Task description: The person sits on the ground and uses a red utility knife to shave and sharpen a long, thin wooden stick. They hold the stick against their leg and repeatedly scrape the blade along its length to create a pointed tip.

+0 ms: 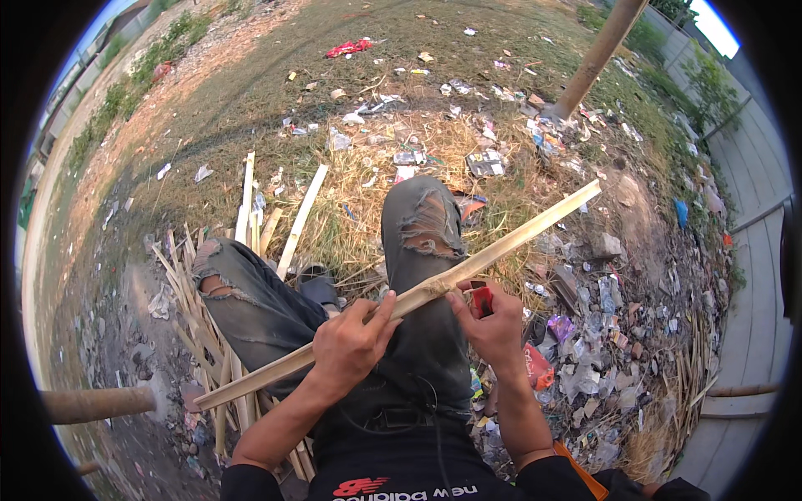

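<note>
A long pale split-bamboo strip [526,234] lies aslant across my lap, rising from lower left to upper right, with a rough node near its middle. My left hand [349,344] is closed around the strip just left of that node, thumb along its upper side. Close to the node on the other side, my right hand [494,327] is closed on a small red-handled tool [482,300] with a dark part. Its exact kind is partly hidden by the fingers. The right thumb is at the strip's lower edge.
More bamboo strips [302,219] lean and lie beside my left leg. Torn dark trousers cover my raised knees. Scattered litter, including a red wrapper [349,48], covers the ground. Posts stand at far right [600,60] and near left [98,407]; a grey panel wall [756,159] runs along the right.
</note>
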`<state>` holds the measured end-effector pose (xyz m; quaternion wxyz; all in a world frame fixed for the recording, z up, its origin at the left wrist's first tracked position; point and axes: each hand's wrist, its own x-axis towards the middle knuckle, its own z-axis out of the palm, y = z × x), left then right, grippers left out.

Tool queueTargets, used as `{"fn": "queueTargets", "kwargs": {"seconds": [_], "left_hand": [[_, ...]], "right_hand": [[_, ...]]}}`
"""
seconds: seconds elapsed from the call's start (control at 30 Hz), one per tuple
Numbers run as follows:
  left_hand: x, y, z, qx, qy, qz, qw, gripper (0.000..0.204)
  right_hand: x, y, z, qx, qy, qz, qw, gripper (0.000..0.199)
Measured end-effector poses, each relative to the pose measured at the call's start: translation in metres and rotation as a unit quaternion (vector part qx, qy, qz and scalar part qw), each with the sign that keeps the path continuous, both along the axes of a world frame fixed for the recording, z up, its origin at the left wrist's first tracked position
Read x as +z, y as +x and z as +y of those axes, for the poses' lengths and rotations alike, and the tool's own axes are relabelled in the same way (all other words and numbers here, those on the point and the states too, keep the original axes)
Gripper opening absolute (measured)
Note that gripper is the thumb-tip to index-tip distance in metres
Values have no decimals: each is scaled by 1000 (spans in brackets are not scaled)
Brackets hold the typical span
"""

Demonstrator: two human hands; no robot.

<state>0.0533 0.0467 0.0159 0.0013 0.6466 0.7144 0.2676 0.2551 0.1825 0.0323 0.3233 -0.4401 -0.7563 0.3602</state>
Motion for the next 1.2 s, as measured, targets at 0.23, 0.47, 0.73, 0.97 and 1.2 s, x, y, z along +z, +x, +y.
{"fn": "queueTargets", "kwargs": {"seconds": [0.23,0.47,0.73,0.97,1.2], "left_hand": [[-1,-2,-1,-6,6,18,1000,50],[-3,-5,-2,-8,14,26,1000,49],[-10,0,4,0,-5,-24,1000,49],[-4,-8,1,-6,-9,-37,999,50],[-2,-7,0,-14,6,-27,1000,49]], "right_hand": [[-16,-6,0,30,25,-3,999,19],[-19,-7,10,97,88,-89,987,22],[-31,-5,0,184,30,-47,981,30],[-30,8,-4,12,-40,2,999,35],[-44,-4,-11,-70,-41,-13,997,39]]}}
